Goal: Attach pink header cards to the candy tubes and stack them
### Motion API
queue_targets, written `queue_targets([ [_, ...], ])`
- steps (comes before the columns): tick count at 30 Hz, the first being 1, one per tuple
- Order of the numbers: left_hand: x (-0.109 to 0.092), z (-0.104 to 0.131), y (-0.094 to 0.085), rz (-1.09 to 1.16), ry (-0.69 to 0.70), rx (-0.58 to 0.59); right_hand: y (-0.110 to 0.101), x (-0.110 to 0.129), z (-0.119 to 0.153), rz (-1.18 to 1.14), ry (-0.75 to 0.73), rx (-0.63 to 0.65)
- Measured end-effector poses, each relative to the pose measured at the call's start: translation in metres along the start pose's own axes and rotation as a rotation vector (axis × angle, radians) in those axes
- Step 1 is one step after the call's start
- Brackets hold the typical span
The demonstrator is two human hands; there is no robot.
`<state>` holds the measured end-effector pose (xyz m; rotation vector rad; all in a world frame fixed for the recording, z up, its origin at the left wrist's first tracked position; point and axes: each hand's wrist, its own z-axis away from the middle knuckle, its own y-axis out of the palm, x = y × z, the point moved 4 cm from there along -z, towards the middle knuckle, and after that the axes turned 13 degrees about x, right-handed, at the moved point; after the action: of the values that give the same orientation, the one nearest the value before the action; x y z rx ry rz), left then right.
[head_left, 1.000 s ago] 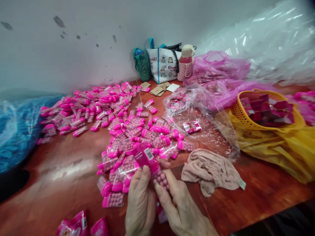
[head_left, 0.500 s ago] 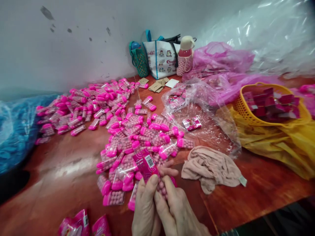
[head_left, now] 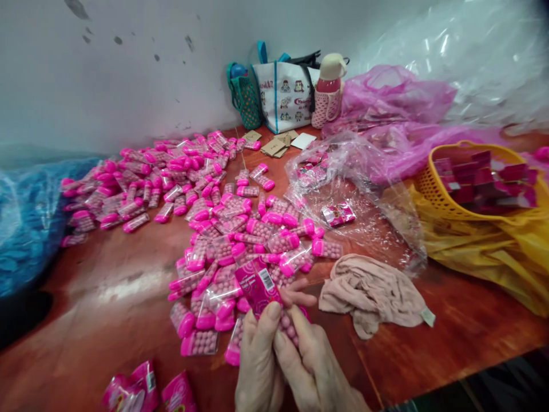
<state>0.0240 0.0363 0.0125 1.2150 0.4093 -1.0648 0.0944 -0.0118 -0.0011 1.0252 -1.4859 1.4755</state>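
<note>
My left hand [head_left: 258,360] is closed with its thumb on a magenta printed wrapper [head_left: 256,286] that bears a white barcode. Pressed up against it, my right hand [head_left: 319,360] pinches a clear plastic container of pink balls [head_left: 288,328]. The container's far end is hidden by the fingers and wrapper, so I cannot tell whether it sits partly inside. Just beyond both hands lies a heap of similar pink-capped containers [head_left: 227,252]. At the near left are pink filled packets [head_left: 137,389], cut off by the frame's lower edge.
A crumpled beige cloth [head_left: 373,294] lies right of my hands. Behind it are a clear plastic bag [head_left: 364,171] and a yellow basket [head_left: 429,183] of magenta wrappers. A blue bag [head_left: 30,223] is at left; a white tote [head_left: 285,97] and a bottle [head_left: 329,86] stand by the wall.
The view has shifted slightly. The wrapper is turned a little more toward me, showing more of its printed face. Both hands keep their hold.
</note>
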Motion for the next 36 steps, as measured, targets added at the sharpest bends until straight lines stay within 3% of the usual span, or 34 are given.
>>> queue_targets([
  [5, 0.002, 0.001, -0.003, 0.156, 0.031, 0.030, 0.002, -0.004, -0.015, -0.398, 0.188, 0.059],
  [9, -0.009, -0.006, -0.014, 0.242, 0.091, 0.021, 0.010, 0.008, -0.034, -0.952, 0.195, 0.378],
  [12, -0.015, -0.011, -0.018, 0.254, 0.115, -0.016, 0.012, 0.015, -0.040, -1.149, 0.196, 0.454],
  [19, -0.002, -0.011, -0.015, 0.307, -0.042, -0.061, 0.015, 0.014, -0.040, -1.198, 0.218, 0.410],
  [26, -0.005, -0.015, -0.009, 0.368, -0.139, 0.067, 0.020, 0.012, -0.040, -1.284, 0.243, 0.450],
  [30, -0.002, -0.010, -0.004, 0.347, -0.099, 0.057, 0.020, 0.017, -0.036, -1.333, 0.277, 0.456],
  [33, 0.005, -0.007, -0.007, 0.284, -0.056, 0.003, 0.015, 0.016, -0.035, -1.164, 0.291, 0.355],
  [36, 0.009, -0.005, -0.019, 0.120, 0.029, -0.143, 0.007, 0.006, -0.034, -0.843, 0.297, 0.160],
])
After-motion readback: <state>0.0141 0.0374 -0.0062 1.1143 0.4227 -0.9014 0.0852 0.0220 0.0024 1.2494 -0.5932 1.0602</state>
